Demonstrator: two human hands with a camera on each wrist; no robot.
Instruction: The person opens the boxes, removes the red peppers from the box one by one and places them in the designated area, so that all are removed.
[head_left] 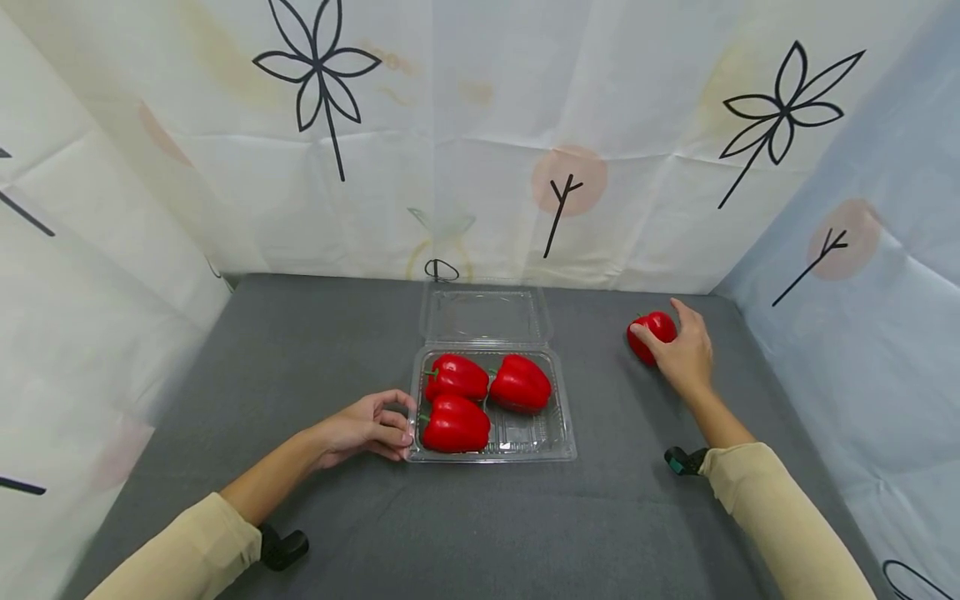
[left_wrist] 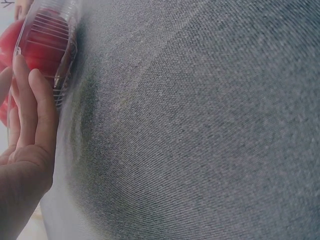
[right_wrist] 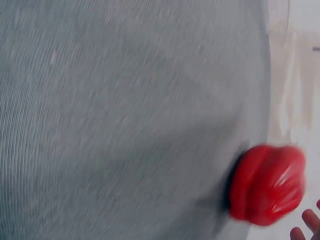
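A person's right hand [head_left: 686, 354] is spread, thumb and fingers apart around a single red bell pepper [head_left: 660, 323] on the gray cloth [head_left: 337, 333]; whether the thumb touches it, I cannot tell. The left hand [head_left: 371, 427], fingers loosely extended, touches the near side of a clear plastic container [head_left: 525, 432], which holds three more red peppers [head_left: 456, 423] just beyond those fingertips.

A glossy, lobed red pepper [right_wrist: 268, 185], slightly blurred, is sitting by the far edge of the grey cloth-covered desk [right_wrist: 125, 100], and a soft shadow [right_wrist: 212, 200] is spreading beside it. Fingers [right_wrist: 311, 220], only partly showing, are hovering near it, apart. Beyond that edge, a pale drape [right_wrist: 294, 90] is hanging.
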